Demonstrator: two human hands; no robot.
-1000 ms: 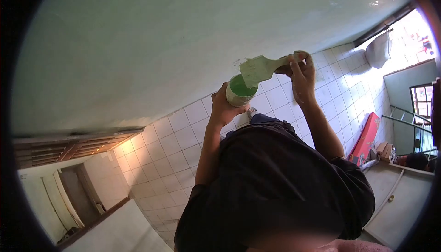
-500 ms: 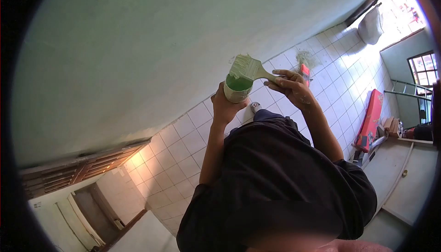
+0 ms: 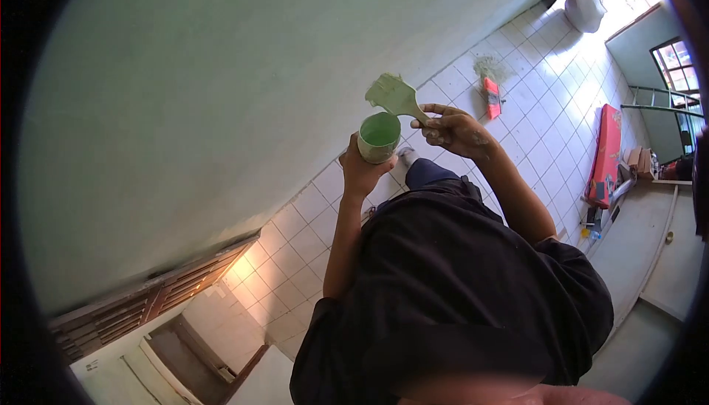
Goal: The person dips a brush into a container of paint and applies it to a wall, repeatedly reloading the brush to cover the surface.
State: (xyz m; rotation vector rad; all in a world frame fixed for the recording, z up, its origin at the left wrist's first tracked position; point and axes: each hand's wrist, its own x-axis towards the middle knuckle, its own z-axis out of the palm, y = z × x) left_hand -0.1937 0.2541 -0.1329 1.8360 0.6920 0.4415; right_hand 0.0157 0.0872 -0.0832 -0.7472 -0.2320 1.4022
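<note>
My left hand [image 3: 362, 172] is wrapped round a paint cup [image 3: 378, 150], whose open mouth shows light green paint inside. The cup's outside is smeared with pale paint. My right hand [image 3: 456, 130] grips the handle of a wide paintbrush [image 3: 396, 96], its fingers closed near the handle's end. Green paint coats the brush head, which is raised just above and beside the cup's rim, close to the wall. A pale green wall [image 3: 221, 95] runs along the left of both hands.
White floor tiles [image 3: 533, 128] lie below. A red dustpan-like object [image 3: 492, 98] sits near a dusty patch. Farther right are a long red box [image 3: 606, 155], a green ladder [image 3: 661, 101] and a sack [image 3: 585, 5] by the bright doorway. A wooden slatted door [image 3: 155, 290] stands lower left.
The brush has lifted off the cup's rim and turned, its bristles now pointing up and left toward the wall. The cup stays in my left hand. The view has shifted slightly.
</note>
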